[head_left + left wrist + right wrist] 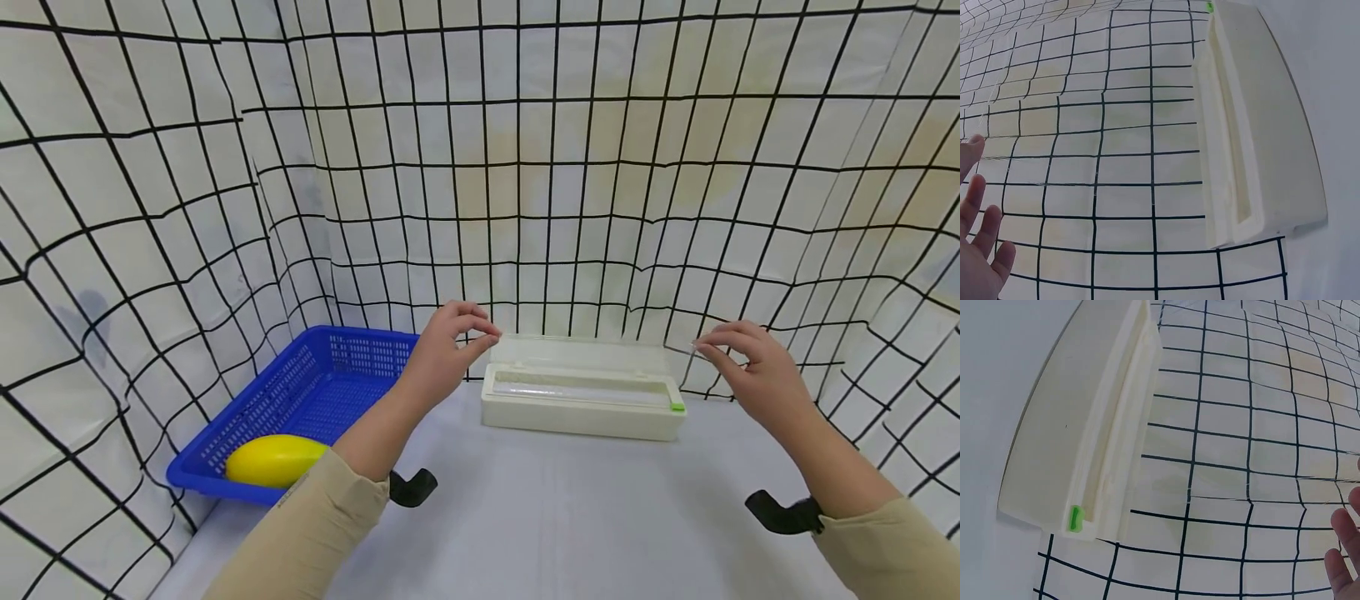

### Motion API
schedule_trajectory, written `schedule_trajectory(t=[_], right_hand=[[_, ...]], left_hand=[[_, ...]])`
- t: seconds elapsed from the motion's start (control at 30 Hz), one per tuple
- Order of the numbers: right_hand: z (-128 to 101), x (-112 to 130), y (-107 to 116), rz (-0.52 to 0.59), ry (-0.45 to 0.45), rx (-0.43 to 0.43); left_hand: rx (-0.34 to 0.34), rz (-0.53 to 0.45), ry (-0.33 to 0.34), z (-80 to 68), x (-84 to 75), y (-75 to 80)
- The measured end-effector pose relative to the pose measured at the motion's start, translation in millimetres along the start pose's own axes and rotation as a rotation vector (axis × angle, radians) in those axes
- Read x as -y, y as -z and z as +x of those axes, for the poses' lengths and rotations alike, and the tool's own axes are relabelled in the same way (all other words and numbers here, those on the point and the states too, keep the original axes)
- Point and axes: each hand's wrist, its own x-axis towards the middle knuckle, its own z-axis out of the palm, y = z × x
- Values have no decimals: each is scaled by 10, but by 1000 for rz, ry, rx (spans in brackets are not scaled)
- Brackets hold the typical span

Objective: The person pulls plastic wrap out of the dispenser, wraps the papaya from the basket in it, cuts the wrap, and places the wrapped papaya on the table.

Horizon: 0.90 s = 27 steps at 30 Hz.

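A white cling film dispenser box [585,422] stands on the table in front of me, its lid [592,357] raised at the back. Inside lies a roll of clear film [573,392]. My left hand [442,350] is held up by the box's left end, thumb and forefinger pinched together. Beyond the right end, my right hand [757,371] pinches a bit of clear cling film [693,347] at its fingertips. Faint film edges run from the fingers in both wrist views, so a sheet spans between the hands. Most of it is too transparent to see.
At the left sits a blue plastic basket [225,417] holding a yellow oval thing [273,461], partly behind my left forearm. A green slider [677,407] marks the box's right front corner. Black wire mesh [517,162] with white sheeting behind surrounds the table [562,517].
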Motion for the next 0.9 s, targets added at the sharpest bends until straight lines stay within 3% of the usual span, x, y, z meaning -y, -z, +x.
schedule_trajectory(t=[0.23, 0.43, 0.73, 0.9], right_hand=[[-260, 50, 80, -14, 108, 0], [-558, 39, 119, -4, 151, 80], [-972, -30, 31, 133, 226, 232], [-1159, -73, -73, 188, 254, 335]], left_hand=[[44, 49, -49, -254, -27, 55], [107, 95, -118, -528, -13, 59], [281, 155, -248, -937, 112, 6], [428, 138, -229, -1122, 260, -88]])
